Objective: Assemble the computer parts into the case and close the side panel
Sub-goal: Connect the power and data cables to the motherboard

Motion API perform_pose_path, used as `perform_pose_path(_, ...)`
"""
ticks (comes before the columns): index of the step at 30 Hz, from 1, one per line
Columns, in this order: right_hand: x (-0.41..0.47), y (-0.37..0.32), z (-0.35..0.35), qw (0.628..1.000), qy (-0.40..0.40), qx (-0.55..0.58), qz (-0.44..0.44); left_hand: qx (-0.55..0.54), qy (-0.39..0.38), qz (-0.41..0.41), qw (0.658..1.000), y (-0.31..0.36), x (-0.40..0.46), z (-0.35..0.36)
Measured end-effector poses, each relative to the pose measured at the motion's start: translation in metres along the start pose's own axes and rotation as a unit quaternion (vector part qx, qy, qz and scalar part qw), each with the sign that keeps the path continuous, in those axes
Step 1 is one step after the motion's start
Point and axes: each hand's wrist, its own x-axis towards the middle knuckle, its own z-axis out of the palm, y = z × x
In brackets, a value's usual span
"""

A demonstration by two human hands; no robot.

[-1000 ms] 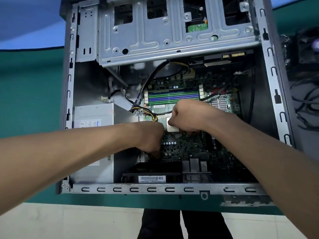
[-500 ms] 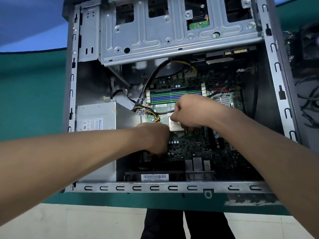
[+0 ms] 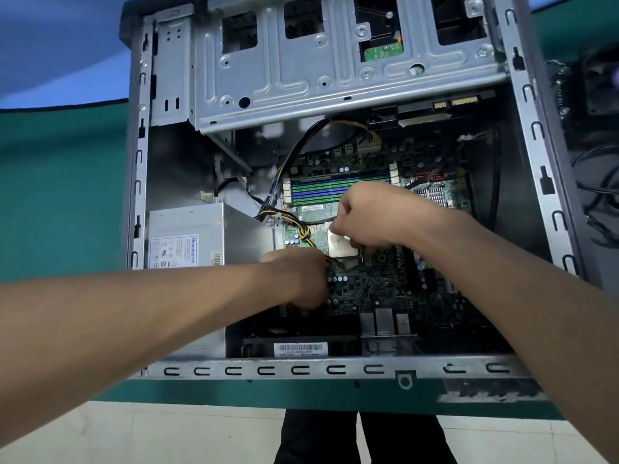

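The open computer case lies on its side with the motherboard inside. My right hand pinches a square silver processor chip by its upper edge, right over the socket at the board's middle. Just left of and below the socket, my left hand is knuckles up, with its fingers bent down onto the board. What they touch or hold is hidden. A yellow and black cable bundle runs under that hand.
The grey power supply fills the case's left side. A metal drive cage spans the top. Green and blue memory slots lie just beyond my right hand. A black fan with loose wires sits on the green table, right of the case.
Both hands stay at the socket. My right hand has shifted slightly, so more of the silver chip shows beneath it. My left hand has hardly moved.
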Motion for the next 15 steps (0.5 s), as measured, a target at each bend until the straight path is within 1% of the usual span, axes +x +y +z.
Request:
perform_pose_path(4, 0.0004, 0.0002, 0.0, 1.0, 0.001, 0.004, 0.001, 0.009, -0.003, 0.004, 1.0, 0.0004, -0.0012, -0.002)
perform_pose_path(9, -0.0004, -0.0001, -0.0006, 1.0, 0.0, 0.004, 0.0, 0.064, 0.007, 0.033, 0.997, 0.0049, -0.0043, 0.0005)
perform_pose_path(12, -0.0006, 0.0, -0.0014, 1.0, 0.006, -0.001, -0.001, 0.095, -0.022, 0.048, 0.994, 0.0069, -0.0073, -0.0016)
perform_pose_path(15, -0.0016, -0.0011, -0.0019, 1.0, 0.015, -0.004, -0.003, 0.104, -0.053, 0.068, 0.991, 0.0053, -0.0071, -0.0071)
